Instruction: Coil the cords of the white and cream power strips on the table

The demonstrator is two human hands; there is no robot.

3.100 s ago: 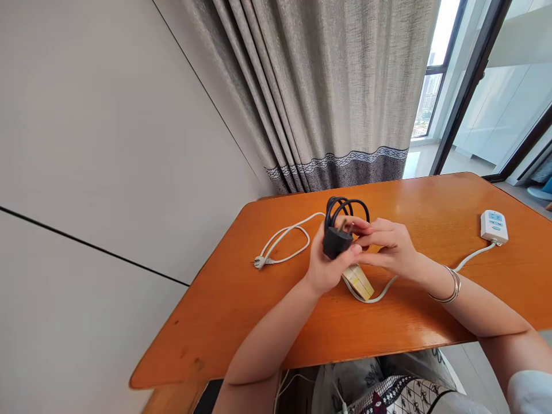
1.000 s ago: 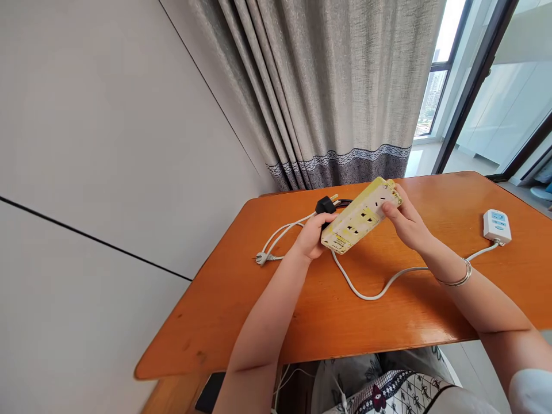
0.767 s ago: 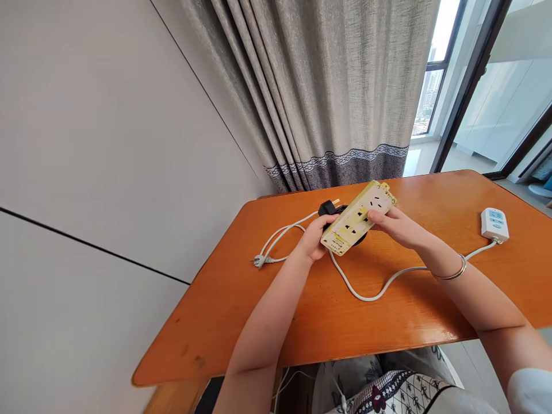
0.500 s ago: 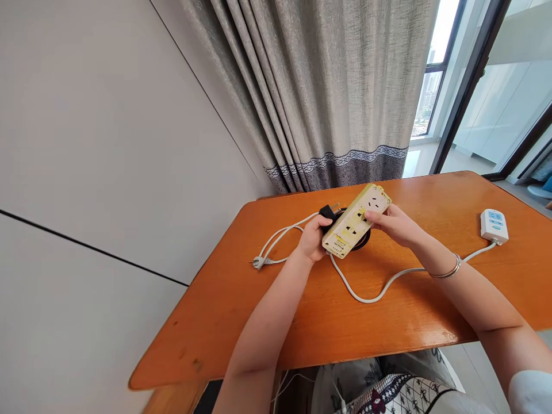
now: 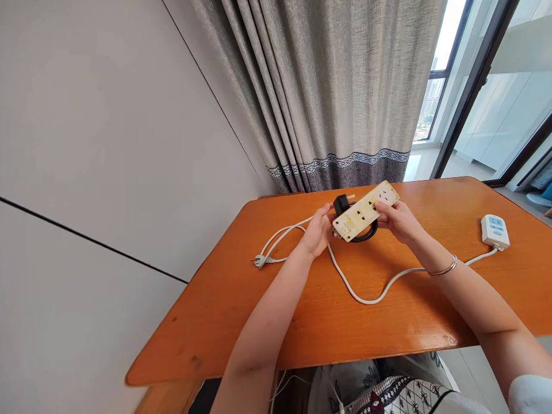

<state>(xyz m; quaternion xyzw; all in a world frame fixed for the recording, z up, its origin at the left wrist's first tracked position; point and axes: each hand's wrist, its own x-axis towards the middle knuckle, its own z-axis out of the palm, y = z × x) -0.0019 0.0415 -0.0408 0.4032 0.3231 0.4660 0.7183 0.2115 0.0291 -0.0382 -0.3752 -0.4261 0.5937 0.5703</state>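
A yellowed white power strip (image 5: 360,217) is held tilted above the table, its socket face turned up toward me. My right hand (image 5: 399,221) grips its far right part, thumb on the face and fingers underneath. At the strip's lower left end, my left hand (image 5: 318,231) has its thumb raised and apart from the fingers, whose tips are partly hidden by the strip. A black plug (image 5: 341,204) with its prongs pointing right sits behind the strip's left end. Below the strip hangs a coiled black cord (image 5: 367,233).
On the orange-brown wooden table (image 5: 241,305), a white cable (image 5: 366,301) runs to a small white socket block (image 5: 495,231) at the right. Its white plug (image 5: 260,260) lies at the left. A grey curtain (image 5: 336,86) hangs behind; a pale wall panel (image 5: 86,144) stands left.
The power strip has moved up and right, away from my left palm, and lies at a flatter slant. My left thumb has come off the black plug. My right hand has kept its grip.
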